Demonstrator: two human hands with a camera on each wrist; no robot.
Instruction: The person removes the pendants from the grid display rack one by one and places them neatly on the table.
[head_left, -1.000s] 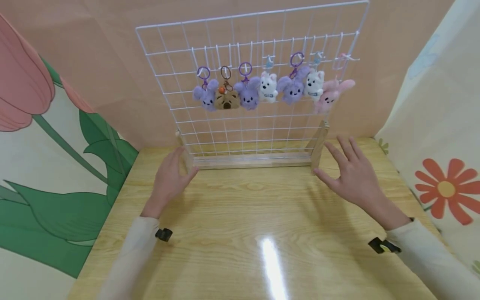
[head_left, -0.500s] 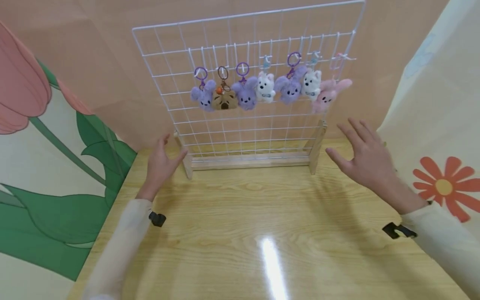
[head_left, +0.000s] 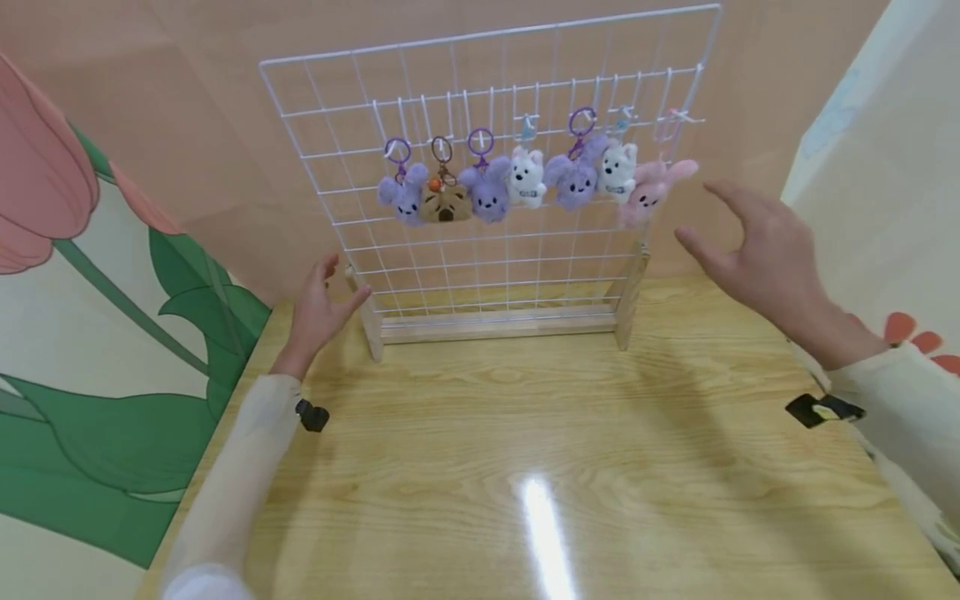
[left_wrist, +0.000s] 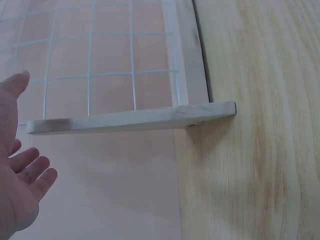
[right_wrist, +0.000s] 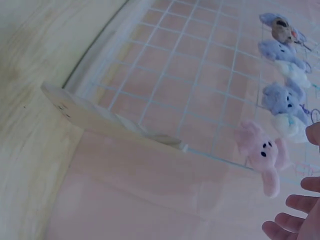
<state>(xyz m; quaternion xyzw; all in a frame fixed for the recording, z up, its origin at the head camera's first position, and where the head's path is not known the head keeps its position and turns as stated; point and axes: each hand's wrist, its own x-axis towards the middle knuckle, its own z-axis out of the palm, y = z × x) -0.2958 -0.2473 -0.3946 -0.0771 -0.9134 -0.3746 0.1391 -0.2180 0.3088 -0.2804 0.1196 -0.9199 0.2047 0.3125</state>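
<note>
A white wire grid rack (head_left: 491,35) stands in a wooden base (head_left: 498,325), with a row of plush keychains on its hooks. The row holds purple plush toys (head_left: 489,190), a brown bear plush (head_left: 446,202), white dog plush toys (head_left: 528,177) and, at the right end, a pink rabbit plush (head_left: 647,198). My left hand (head_left: 317,310) hovers beside the base's left upright, fingers relaxed, holding nothing. My right hand (head_left: 776,250) is raised right of the pink rabbit, thumb spread from loosely bent fingers. In the right wrist view its fingers (right_wrist: 300,204) appear below the rabbit's ears, apart from it.
The rack is at the back of a light wooden table (head_left: 450,433) with a bright glare streak in front. A peach backdrop (head_left: 210,133) hangs behind it. Printed flower panels flank the table, a tulip panel (head_left: 105,442) on the left.
Both hands have come away from the base's uprights. The right hand has risen and shifted right, toward the height of the pink rabbit; the left has drawn slightly left and up.
</note>
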